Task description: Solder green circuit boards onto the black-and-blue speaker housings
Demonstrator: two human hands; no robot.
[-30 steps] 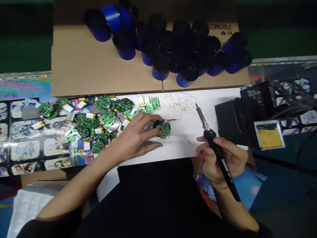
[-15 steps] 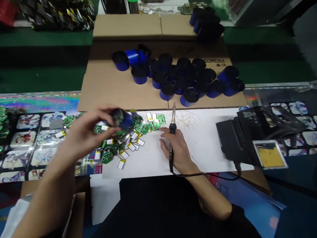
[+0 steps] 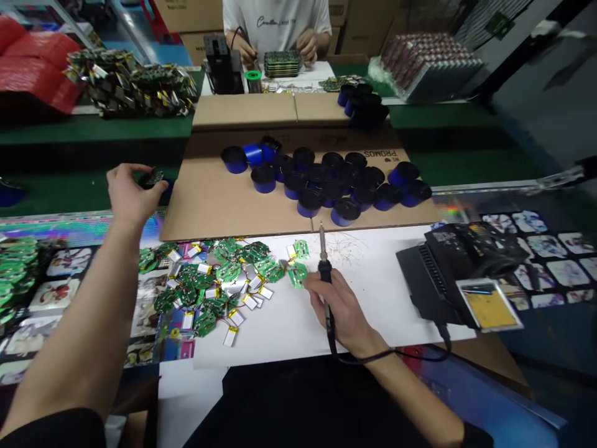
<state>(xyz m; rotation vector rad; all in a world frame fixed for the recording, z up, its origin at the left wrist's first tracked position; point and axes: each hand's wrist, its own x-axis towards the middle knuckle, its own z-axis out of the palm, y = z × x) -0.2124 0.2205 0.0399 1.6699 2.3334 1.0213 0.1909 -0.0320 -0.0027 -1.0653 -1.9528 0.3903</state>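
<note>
My left hand (image 3: pixel 127 191) is stretched out to the far left, over the green strip beyond the bench, fingers closed round a blue cylinder with a green circuit board (image 3: pixel 153 180) on its end. My right hand (image 3: pixel 338 305) rests on the white sheet (image 3: pixel 373 280) and grips a soldering iron (image 3: pixel 323 264), tip pointing away from me. Its fingertips touch a round green board (image 3: pixel 297 274) at the edge of a pile of green boards with small silver batteries (image 3: pixel 214 283).
Many blue cylinders with black tops (image 3: pixel 326 177) stand on a cardboard sheet (image 3: pixel 209 205) ahead. A black soldering station with a yellow sponge (image 3: pixel 466 274) sits at the right. Across the green strip another person (image 3: pixel 275 31) works at a bench with stacked boards.
My left hand lifted the blue cylinder off the white sheet and carried it far left and away. My right hand slid left with the iron to the board pile. The view tilted up.
</note>
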